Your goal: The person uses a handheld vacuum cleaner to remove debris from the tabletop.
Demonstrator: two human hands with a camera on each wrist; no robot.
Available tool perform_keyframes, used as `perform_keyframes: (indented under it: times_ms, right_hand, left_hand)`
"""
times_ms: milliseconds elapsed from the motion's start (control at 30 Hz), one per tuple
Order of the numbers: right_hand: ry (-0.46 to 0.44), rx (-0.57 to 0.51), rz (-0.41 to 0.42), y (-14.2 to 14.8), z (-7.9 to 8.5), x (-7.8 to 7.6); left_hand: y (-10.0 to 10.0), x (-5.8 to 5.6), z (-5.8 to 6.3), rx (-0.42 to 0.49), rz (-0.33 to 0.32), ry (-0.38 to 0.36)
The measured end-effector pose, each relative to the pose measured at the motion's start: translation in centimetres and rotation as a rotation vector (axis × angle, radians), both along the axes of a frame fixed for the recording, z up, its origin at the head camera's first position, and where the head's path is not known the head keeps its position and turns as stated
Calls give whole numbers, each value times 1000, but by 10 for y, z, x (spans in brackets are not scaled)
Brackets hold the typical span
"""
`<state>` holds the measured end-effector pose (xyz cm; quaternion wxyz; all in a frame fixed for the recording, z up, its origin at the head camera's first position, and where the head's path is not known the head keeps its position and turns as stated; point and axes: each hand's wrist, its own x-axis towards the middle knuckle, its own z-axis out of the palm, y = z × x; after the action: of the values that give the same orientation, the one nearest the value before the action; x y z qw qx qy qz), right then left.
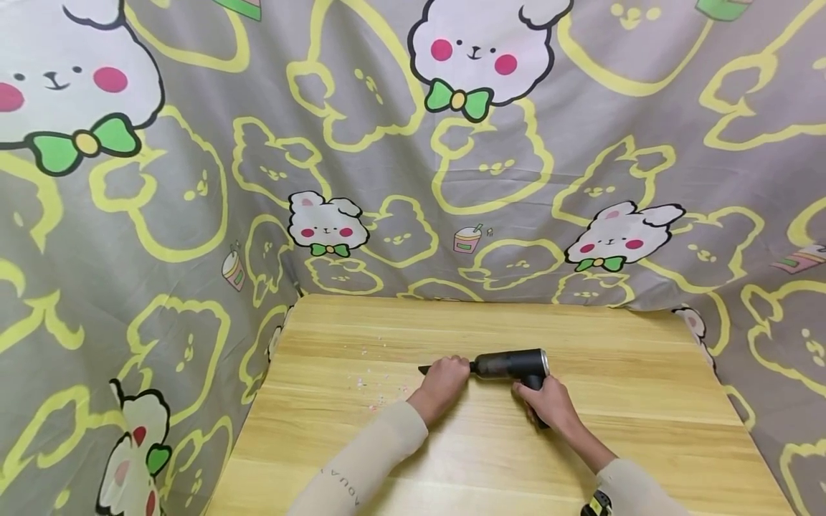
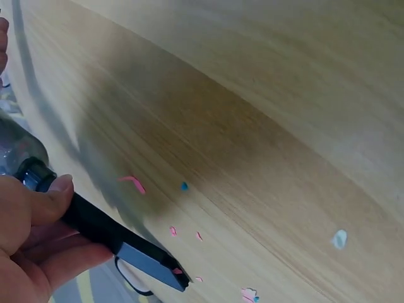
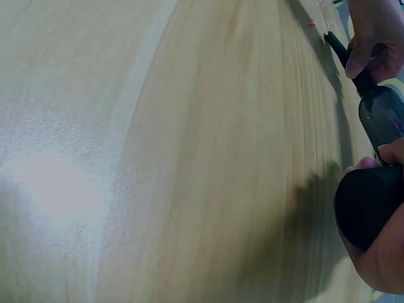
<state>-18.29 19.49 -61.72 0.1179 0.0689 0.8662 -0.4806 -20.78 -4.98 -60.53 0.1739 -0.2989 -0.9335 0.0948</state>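
Many small scraps (image 2: 339, 239) dot the table (image 1: 632, 430) near the handheld vacuum (image 1: 506, 365).

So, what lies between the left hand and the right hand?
The barrel of the black handheld device, with its see-through chamber, lies between the left hand and the right hand in the head view.

The handheld vacuum (image 1: 516, 364), right of centre in the head view, looks like matt plastic with a shiny, metallic-looking rim (image 1: 546, 362); its canister (image 3: 380, 117) is smooth, see-through plastic. The glossy wood-grain tabletop (image 1: 632, 358) glares at left in the right wrist view. Scraps (image 2: 339, 238) look papery; the upper curtain (image 1: 387, 168) is creased matt cloth
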Motion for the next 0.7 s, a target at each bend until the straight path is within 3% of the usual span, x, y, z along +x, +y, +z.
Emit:
perform_keyframes:
  times_ms: [333, 700]
  right_hand:
    - [-15, 13, -4, 11, 0, 10]
    - [-21, 25, 1, 22, 1, 27]
  left_hand:
    - [8, 9, 1, 4, -32, 35]
    - [19, 20, 5, 16, -36, -40]
